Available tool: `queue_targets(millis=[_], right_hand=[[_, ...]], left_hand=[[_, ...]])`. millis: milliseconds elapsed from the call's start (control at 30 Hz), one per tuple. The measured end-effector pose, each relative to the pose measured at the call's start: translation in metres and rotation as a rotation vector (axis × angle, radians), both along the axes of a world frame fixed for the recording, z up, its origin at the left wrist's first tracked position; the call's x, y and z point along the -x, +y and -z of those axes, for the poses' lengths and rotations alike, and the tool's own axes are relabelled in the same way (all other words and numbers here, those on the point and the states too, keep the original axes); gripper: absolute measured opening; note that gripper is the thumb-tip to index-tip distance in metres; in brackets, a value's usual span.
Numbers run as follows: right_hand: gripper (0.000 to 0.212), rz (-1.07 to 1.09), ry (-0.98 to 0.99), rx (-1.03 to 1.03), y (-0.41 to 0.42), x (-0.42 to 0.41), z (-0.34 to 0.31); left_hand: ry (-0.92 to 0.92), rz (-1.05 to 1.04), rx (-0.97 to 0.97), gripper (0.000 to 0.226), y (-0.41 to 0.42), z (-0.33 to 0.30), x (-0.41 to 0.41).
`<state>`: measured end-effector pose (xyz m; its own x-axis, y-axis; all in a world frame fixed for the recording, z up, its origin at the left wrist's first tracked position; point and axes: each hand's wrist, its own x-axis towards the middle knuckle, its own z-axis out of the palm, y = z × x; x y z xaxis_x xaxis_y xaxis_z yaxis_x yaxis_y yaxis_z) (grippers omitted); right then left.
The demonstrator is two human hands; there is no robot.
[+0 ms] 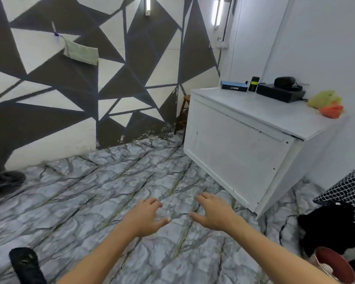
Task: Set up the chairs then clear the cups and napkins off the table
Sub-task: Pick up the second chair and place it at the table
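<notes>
My forearms reach out over the marbled floor (90, 191), left hand (146, 219) and right hand (212, 214) side by side, fingers loosely spread, each grip holding nothing. No chairs to set up, cups or napkins show from here; only a small wooden stool (184, 111) stands in the corner beside the white cabinet (240, 148), whose surface carries black boxes and bags. I judge I'm at the chair step, between grasps. Next I must find a chair and take hold of it.
</notes>
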<state>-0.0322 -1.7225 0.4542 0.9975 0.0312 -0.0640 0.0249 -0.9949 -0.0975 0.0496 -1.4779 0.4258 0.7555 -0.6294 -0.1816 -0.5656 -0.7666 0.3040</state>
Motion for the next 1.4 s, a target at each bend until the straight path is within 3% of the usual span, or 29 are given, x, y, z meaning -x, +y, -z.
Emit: queue_targets(millis=[467, 833, 1400], right_hand=[[0.068, -0.301, 0.001, -0.046, -0.011, -0.223, 0.011], [0.066, -0.619, 0.068, -0.089, 0.003, -0.368, 0.002], [0.07, -1.043, 0.109, 0.019, 0.188, -0.487, 0.012]], left_hand=[[-0.002, -0.342, -0.009, 0.072, 0.017, -0.009, -0.144], [0.054, -0.667, -0.012, 0.076, 0.022, -0.008, -0.203], [0.042, -1.054, 0.034, 0.072, 0.148, 0.01, -0.226]])
